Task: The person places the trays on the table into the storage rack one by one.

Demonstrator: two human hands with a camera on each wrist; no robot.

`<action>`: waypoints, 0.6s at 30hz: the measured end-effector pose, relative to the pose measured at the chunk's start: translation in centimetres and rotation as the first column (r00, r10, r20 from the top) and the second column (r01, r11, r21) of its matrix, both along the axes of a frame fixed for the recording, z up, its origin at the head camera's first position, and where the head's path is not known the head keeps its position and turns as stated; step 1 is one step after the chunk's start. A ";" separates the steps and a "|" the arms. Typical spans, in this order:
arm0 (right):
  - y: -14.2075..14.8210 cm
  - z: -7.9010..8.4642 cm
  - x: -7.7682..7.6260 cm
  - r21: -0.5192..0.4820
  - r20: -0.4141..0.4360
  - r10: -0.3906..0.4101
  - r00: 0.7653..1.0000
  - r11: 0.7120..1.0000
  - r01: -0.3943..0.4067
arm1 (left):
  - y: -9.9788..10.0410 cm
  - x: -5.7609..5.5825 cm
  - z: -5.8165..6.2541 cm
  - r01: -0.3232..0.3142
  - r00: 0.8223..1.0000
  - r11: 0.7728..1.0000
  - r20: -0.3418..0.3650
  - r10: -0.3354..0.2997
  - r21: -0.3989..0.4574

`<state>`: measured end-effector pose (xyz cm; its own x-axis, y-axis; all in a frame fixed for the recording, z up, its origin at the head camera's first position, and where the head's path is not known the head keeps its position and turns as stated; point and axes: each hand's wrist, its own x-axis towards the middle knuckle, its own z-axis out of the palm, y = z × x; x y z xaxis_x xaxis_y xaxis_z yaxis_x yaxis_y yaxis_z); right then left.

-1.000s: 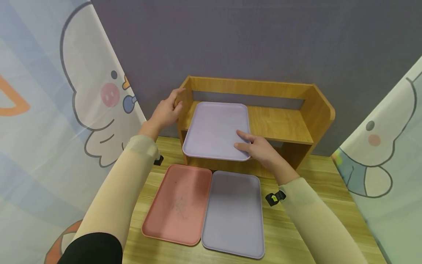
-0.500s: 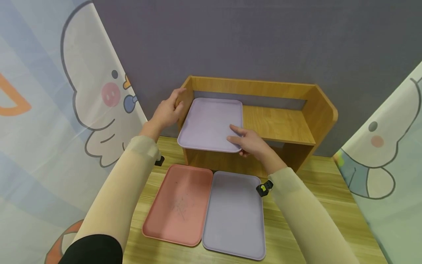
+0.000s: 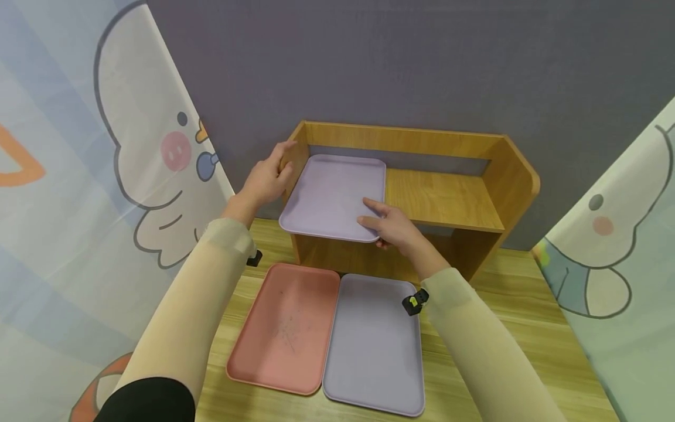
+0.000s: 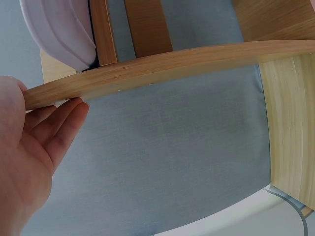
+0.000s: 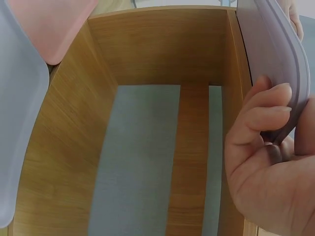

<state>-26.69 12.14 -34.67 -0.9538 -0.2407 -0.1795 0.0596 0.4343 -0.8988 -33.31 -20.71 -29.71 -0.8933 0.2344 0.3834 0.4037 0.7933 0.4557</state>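
A pale lilac tray (image 3: 334, 193) lies over the left part of the upper board of a wooden desktop shelf (image 3: 443, 196), its front edge jutting out past the board. My right hand (image 3: 396, 227) pinches the tray's front right corner. Thumb and index finger show on top, while in the right wrist view the other fingers of the right hand (image 5: 266, 167) curl against the tray's underside. At the shelf's left end, my left hand (image 3: 263, 181) grips the side panel. The left wrist view shows fingers of that hand (image 4: 34, 147) bent round the panel's edge (image 4: 162, 64).
On the wood-grain table (image 3: 501, 334), a salmon-pink tray (image 3: 287, 334) and a grey-lavender tray (image 3: 374, 346) lie side by side in front of the shelf. A grey cloth wall (image 3: 401, 64) stands behind it. Printed curtains (image 3: 153, 234) flank the table on both sides.
The lilac tray has slid left and farther back over the upper board, with my right hand moving along at its corner. My left hand keeps its place on the side panel.
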 end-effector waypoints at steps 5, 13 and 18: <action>-0.1 0.0 0.0 -0.001 0.001 -0.014 1.000 1.000 0.014 | 0.0 -0.1 -0.1 0.005 1.000 1.000 0.003 -0.005 0.006; 0.5 -0.3 0.3 -0.038 -0.023 0.019 1.000 0.999 -0.020 | 0.4 -0.3 -0.3 0.010 1.000 1.000 0.008 -0.010 0.019; 1.4 -0.7 1.1 -0.035 -0.042 0.041 0.998 0.998 -0.042 | 0.6 -0.1 -0.4 0.010 1.000 1.000 0.007 -0.010 0.023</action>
